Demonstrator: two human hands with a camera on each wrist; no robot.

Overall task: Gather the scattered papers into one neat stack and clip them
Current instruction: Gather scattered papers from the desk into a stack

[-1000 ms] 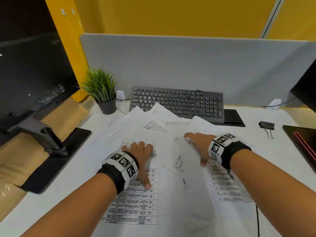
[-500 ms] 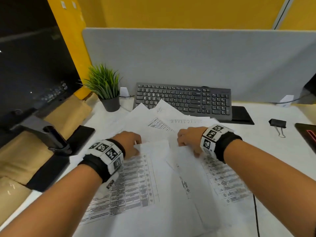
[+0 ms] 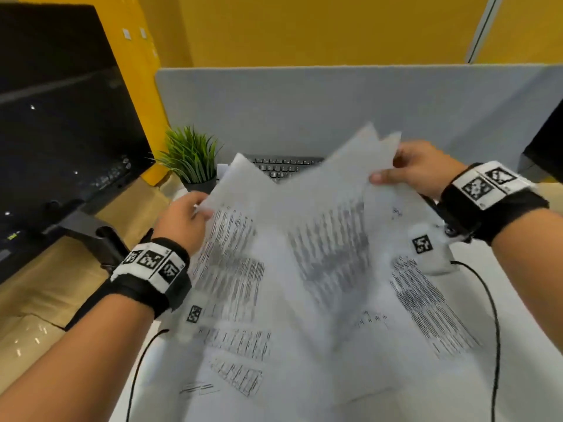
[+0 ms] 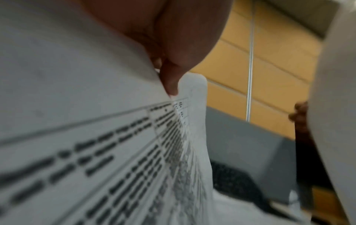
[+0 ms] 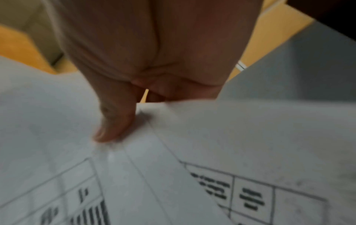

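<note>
Papers [image 3: 304, 254] lifted off the bench [image 3: 533, 330], fanned and uneven, raised in front of the keyboard [image 3: 283, 167]. Left hand [image 3: 182, 220] pinching the left edge of the sheets, thumb on top; right hand [image 3: 417, 169] gripping the upper right edge, thumb pressed onto the top sheet. Printed tables and lines of text on the papers, too blurred to read in any view. Square black-and-white marker tags on both wristbands [image 3: 152, 263], no legible lettering. Potted plant [image 3: 192, 159] left of the keyboard, black monitor [image 3: 61, 132] further left, grey partition [image 3: 304, 102] behind the keyboard. No brand names or labels legible.
</note>
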